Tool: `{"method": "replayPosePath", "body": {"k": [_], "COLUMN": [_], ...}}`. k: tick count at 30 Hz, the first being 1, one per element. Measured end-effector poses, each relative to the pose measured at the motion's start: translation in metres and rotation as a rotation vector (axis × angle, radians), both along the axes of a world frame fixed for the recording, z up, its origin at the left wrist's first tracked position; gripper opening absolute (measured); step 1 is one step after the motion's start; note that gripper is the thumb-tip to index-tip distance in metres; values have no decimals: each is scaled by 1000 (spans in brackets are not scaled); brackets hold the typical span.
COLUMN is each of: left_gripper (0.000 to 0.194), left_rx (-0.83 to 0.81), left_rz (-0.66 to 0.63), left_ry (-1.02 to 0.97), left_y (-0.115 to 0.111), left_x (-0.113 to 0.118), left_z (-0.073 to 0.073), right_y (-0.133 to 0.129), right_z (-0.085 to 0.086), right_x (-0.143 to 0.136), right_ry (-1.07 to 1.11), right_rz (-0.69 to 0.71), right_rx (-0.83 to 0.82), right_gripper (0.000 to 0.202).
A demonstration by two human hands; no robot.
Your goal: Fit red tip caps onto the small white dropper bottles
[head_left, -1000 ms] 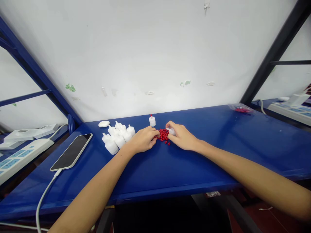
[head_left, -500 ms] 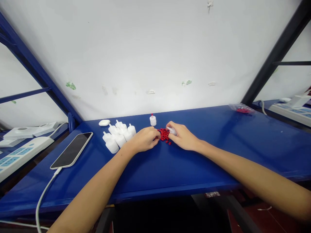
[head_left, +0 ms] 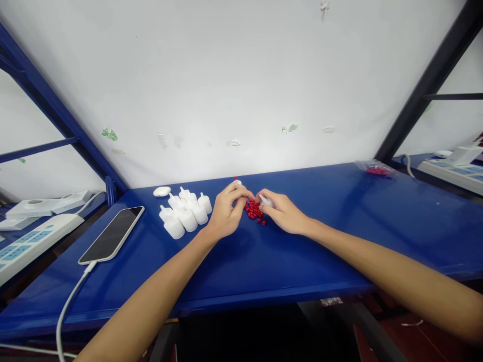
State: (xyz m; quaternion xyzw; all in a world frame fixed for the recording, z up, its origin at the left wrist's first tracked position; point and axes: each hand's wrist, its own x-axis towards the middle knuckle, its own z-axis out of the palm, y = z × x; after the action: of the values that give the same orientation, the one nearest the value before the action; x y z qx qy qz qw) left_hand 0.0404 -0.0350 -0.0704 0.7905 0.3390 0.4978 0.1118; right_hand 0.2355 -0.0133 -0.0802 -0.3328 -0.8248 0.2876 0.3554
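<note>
My left hand [head_left: 225, 211] is lifted off the blue table [head_left: 339, 226], thumb and fingers pinched together on what looks like a small red cap, mostly hidden by the fingertips. It hovers just above the pile of red caps [head_left: 254, 211]. My right hand [head_left: 284, 212] rests right of the pile and grips a small white bottle [head_left: 266, 201], nozzle pointing left toward my left fingertips. A capped white bottle [head_left: 236, 180] stands behind my left hand, only its red tip showing. Several uncapped white bottles [head_left: 184, 213] lie clustered to the left.
A white oval object [head_left: 162, 191] lies behind the bottles. A phone [head_left: 112, 234] with a white cable [head_left: 70, 301] lies at the left. Power strips [head_left: 33, 239] sit beyond the left edge. A clear bag of red caps [head_left: 374, 168] lies far right, near another power strip [head_left: 456, 171].
My left hand has risen from the pile of caps and swung up and right toward the bottle in my right hand, covering the capped bottle behind it. My right hand has stayed put.
</note>
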Motion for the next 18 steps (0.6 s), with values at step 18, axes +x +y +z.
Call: {"method": "replayPosePath", "body": {"k": [18], "left_gripper": [31], "left_rx": [145], "left_rz": [-52], "left_ry": [118], "left_y": [-8], "left_x": [7], "left_z": [-4], "right_y": [1], "right_z": [2], "right_x": [-1], "right_ry": [309], "right_rz": [142], "right_rx": [-210], "right_gripper": [11]}}
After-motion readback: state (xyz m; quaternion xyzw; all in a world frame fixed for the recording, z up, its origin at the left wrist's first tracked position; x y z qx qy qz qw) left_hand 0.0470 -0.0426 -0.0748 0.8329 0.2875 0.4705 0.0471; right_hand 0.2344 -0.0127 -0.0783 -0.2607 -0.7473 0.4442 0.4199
